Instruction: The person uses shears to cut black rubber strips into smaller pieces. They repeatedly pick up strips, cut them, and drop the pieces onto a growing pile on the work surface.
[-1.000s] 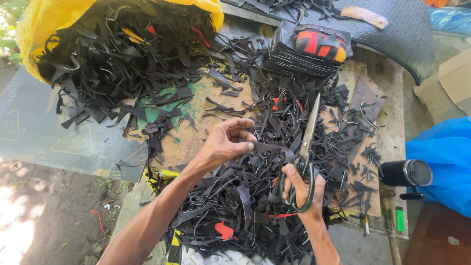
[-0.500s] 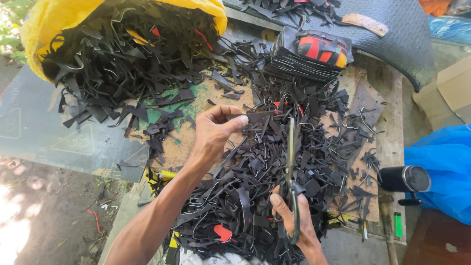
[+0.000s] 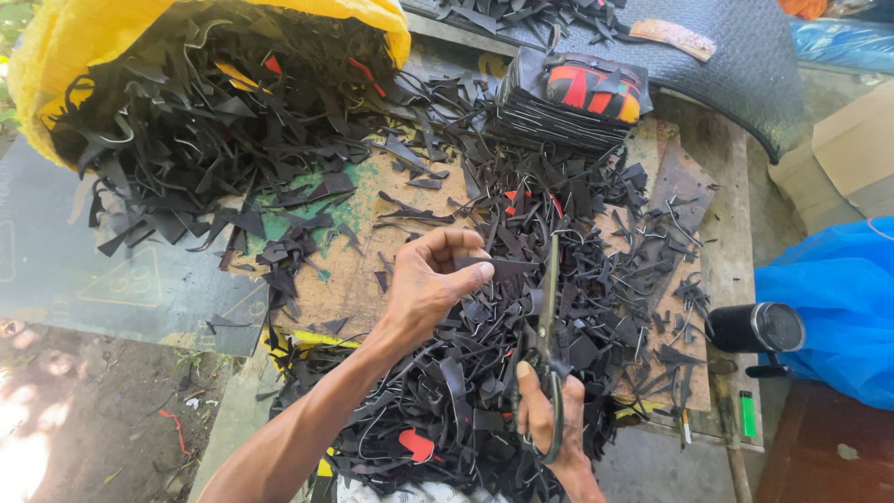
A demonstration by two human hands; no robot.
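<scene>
My left hand (image 3: 428, 284) is raised over the heap of black rubber offcuts (image 3: 521, 373) and pinches a flat black rubber piece (image 3: 503, 268) between thumb and fingers. My right hand (image 3: 551, 424) grips the handles of long metal scissors (image 3: 548, 317), blades pointing away from me, right beside the held piece. The blades look nearly closed and lie just right of the piece's edge.
A yellow sack (image 3: 84, 56) spilling black scraps lies at the upper left. A stack of cut black pieces with red and yellow print (image 3: 577, 98) sits at the back. A dark cylindrical flask (image 3: 756, 328), a green lighter (image 3: 748, 414) and blue plastic (image 3: 829, 307) are at the right. The wooden board (image 3: 345, 279) shows between the scraps.
My left hand lifted from the heap with a black piece pinched in it. My right hand swung the scissors from a slant to nearly straight, next to the piece.
</scene>
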